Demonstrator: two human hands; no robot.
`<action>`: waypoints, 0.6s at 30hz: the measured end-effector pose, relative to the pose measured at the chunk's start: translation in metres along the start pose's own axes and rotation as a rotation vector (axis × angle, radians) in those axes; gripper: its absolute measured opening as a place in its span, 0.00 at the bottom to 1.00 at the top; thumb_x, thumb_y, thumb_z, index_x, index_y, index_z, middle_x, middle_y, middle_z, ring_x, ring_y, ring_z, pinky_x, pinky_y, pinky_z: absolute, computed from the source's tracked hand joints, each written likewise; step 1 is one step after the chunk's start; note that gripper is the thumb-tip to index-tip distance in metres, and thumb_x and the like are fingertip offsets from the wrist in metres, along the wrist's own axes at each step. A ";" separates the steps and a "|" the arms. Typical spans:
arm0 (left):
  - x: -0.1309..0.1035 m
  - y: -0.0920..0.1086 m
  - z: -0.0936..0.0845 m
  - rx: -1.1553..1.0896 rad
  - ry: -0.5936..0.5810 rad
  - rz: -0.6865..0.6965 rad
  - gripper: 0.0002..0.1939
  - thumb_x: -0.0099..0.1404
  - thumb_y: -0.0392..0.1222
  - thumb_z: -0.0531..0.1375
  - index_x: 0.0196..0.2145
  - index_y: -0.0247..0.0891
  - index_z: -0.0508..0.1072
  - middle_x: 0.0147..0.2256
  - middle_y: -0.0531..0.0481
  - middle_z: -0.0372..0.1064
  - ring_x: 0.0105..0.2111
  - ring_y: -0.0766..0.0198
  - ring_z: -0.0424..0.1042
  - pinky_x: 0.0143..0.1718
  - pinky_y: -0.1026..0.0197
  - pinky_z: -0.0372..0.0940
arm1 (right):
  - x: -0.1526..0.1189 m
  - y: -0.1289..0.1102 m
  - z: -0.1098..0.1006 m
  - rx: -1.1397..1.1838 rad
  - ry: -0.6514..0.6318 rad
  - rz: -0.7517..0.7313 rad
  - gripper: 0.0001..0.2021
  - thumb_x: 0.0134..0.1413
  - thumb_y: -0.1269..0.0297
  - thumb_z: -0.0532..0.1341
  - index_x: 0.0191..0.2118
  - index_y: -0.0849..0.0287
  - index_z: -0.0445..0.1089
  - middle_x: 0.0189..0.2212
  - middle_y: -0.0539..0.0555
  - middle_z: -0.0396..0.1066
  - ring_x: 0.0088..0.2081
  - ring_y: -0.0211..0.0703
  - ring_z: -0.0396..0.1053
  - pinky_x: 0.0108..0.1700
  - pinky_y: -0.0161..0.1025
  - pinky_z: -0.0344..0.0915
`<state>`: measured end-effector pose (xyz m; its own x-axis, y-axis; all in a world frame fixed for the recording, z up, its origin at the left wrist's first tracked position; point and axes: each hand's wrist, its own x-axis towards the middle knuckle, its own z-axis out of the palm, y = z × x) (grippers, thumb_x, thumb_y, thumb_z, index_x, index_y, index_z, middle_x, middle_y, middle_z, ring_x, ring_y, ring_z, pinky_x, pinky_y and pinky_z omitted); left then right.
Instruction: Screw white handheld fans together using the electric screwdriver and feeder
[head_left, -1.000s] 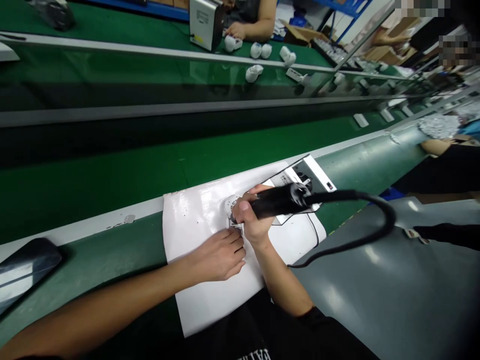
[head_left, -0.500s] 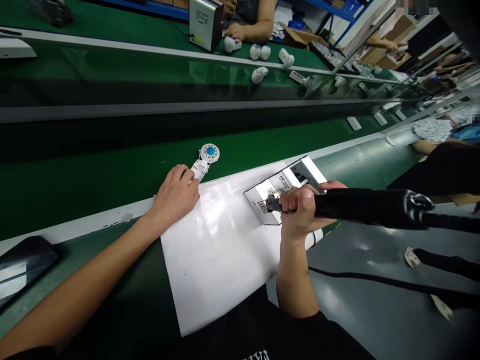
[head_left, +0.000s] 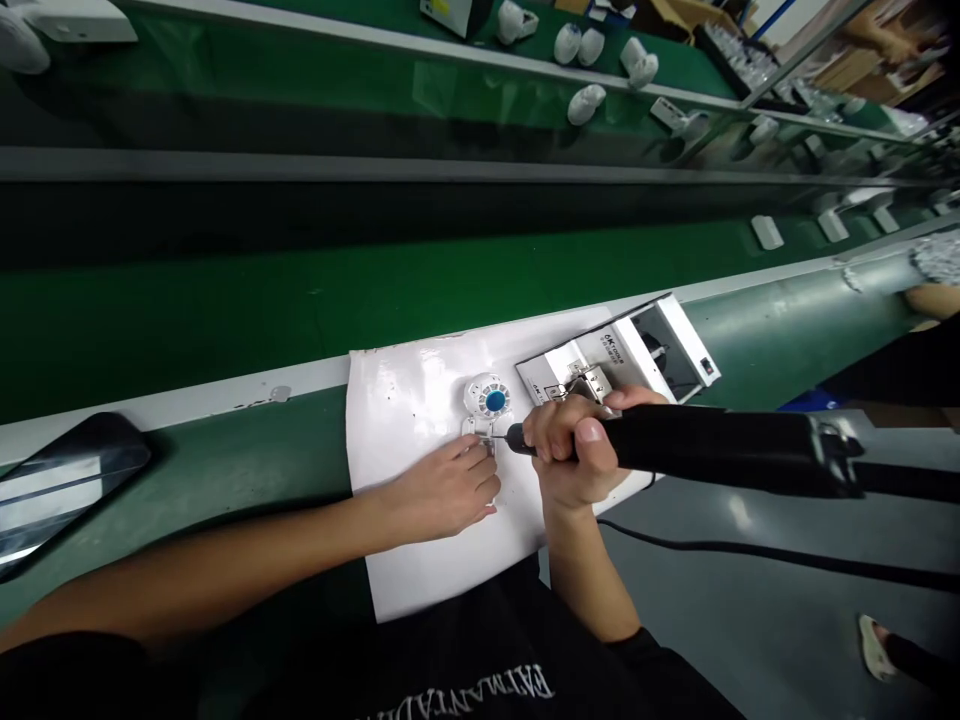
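right hand [head_left: 574, 445], fingers wrapped round a black electric screwdriver [head_left: 705, 445], right of centre; left hand [head_left: 442, 490], fingers bent close together, holds a white fan-like device [head_left: 487, 398] at centre. upper right, an open cardboard box [head_left: 686, 18].

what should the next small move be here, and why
I'd probably ease the left hand's fingertips slightly back from the bit, keeping hold of the white part. The right hand holds the black driver with its thin bit ending right beside those fingertips; whether it touches the part, I can't tell.
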<state>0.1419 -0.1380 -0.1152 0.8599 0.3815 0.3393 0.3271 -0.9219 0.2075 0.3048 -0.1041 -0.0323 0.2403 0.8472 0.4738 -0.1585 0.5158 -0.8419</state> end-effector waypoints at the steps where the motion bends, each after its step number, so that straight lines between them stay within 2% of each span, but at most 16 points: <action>1: 0.000 0.000 0.001 -0.010 0.002 -0.001 0.17 0.79 0.53 0.64 0.44 0.35 0.79 0.43 0.43 0.78 0.47 0.50 0.75 0.63 0.47 0.64 | -0.002 0.003 0.000 -0.011 0.004 0.001 0.11 0.67 0.66 0.61 0.48 0.46 0.60 0.19 0.34 0.57 0.13 0.32 0.50 0.19 0.33 0.61; 10: 0.000 -0.001 0.000 -0.037 0.019 -0.010 0.16 0.77 0.52 0.66 0.44 0.34 0.79 0.44 0.42 0.78 0.48 0.50 0.74 0.64 0.46 0.63 | -0.012 0.009 0.000 -0.017 -0.046 0.038 0.12 0.67 0.66 0.62 0.48 0.45 0.59 0.19 0.34 0.58 0.13 0.33 0.51 0.18 0.34 0.62; 12: 0.000 -0.001 0.000 -0.041 0.024 -0.008 0.16 0.77 0.52 0.67 0.44 0.34 0.79 0.44 0.42 0.78 0.48 0.50 0.75 0.64 0.46 0.63 | -0.014 0.012 0.001 -0.051 -0.016 0.068 0.12 0.68 0.61 0.64 0.46 0.46 0.57 0.19 0.33 0.57 0.13 0.33 0.51 0.18 0.34 0.61; 16: 0.000 -0.001 0.000 -0.043 0.024 -0.009 0.16 0.77 0.53 0.67 0.44 0.35 0.79 0.43 0.42 0.78 0.48 0.50 0.74 0.63 0.46 0.64 | -0.018 0.018 0.002 -0.140 0.022 0.169 0.21 0.66 0.46 0.66 0.40 0.48 0.52 0.18 0.33 0.53 0.13 0.33 0.51 0.19 0.35 0.58; 18: 0.001 -0.002 0.001 -0.035 0.025 -0.005 0.16 0.78 0.53 0.66 0.44 0.35 0.79 0.43 0.43 0.78 0.48 0.50 0.74 0.63 0.46 0.65 | -0.019 0.020 0.002 -0.147 0.017 0.201 0.24 0.65 0.44 0.67 0.39 0.48 0.51 0.17 0.33 0.52 0.13 0.33 0.50 0.19 0.36 0.58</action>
<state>0.1422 -0.1362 -0.1164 0.8479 0.3881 0.3612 0.3169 -0.9172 0.2414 0.2951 -0.1094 -0.0572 0.2343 0.9281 0.2893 -0.0639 0.3117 -0.9480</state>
